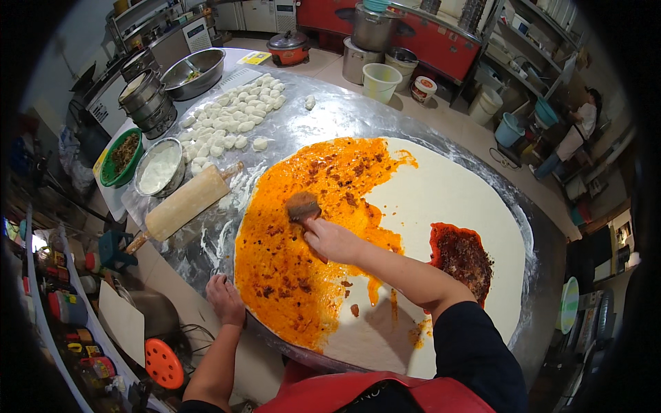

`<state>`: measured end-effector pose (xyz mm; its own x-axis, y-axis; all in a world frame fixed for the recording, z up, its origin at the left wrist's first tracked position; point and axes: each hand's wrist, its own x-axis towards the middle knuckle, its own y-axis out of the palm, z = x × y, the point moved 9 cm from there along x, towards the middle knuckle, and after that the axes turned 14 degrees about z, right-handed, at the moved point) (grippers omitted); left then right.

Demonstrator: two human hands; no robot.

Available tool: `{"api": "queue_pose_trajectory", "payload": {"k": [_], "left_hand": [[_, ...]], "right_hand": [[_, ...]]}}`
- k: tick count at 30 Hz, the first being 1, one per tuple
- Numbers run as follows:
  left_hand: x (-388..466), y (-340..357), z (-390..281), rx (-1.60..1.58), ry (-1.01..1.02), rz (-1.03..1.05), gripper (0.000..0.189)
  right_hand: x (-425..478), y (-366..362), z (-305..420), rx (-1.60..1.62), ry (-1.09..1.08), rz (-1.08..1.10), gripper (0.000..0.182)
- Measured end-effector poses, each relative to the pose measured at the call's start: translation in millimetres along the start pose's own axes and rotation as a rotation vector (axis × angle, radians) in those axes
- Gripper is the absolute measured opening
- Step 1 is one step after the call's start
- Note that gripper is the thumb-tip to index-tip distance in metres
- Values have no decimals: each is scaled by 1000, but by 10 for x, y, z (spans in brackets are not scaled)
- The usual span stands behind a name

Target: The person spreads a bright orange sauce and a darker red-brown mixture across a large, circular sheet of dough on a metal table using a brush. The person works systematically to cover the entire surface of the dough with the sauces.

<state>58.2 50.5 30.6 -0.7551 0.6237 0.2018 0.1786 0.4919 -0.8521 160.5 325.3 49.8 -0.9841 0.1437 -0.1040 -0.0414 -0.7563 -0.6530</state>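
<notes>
A large rolled-out sheet of dough spreads over the metal-topped table. Glossy orange oil paste with dark bits coats much of its left side and upper middle. In my right hand is a tool with a broad brown head, apparently a brush, against the coated area; its handle is mostly hidden in my grip. My right forearm crosses the dough. A heap of dark red paste lies on the bare right part. My left hand rests on the near left table edge beside the dough, holding nothing.
Left of the dough lies a wooden rolling pin. Beyond it are a bowl of flour, a green basket of filling, many dough pieces, steamers and a steel bowl. A person stands far right.
</notes>
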Motion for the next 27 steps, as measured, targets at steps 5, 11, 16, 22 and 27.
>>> {"api": "queue_pose_trajectory", "payload": {"k": [5,11,16,22,27], "left_hand": [[-38,7,36,30,-38,4,21],[-3,40,36,10,-10,15,20],[-21,30,38,20,3,-14,21],[19,34,7,44,24,-25,21],[57,74,25,143,62,-48,24]], "right_hand": [[81,-682,-150,-56,195,-152,29],[380,-218,-49,-607,-57,-39,15],[-80,677,476,23,-68,224,24],[-488,128,401,244,213,23,22],[-605,843,1022,-198,-363,157,15]]}}
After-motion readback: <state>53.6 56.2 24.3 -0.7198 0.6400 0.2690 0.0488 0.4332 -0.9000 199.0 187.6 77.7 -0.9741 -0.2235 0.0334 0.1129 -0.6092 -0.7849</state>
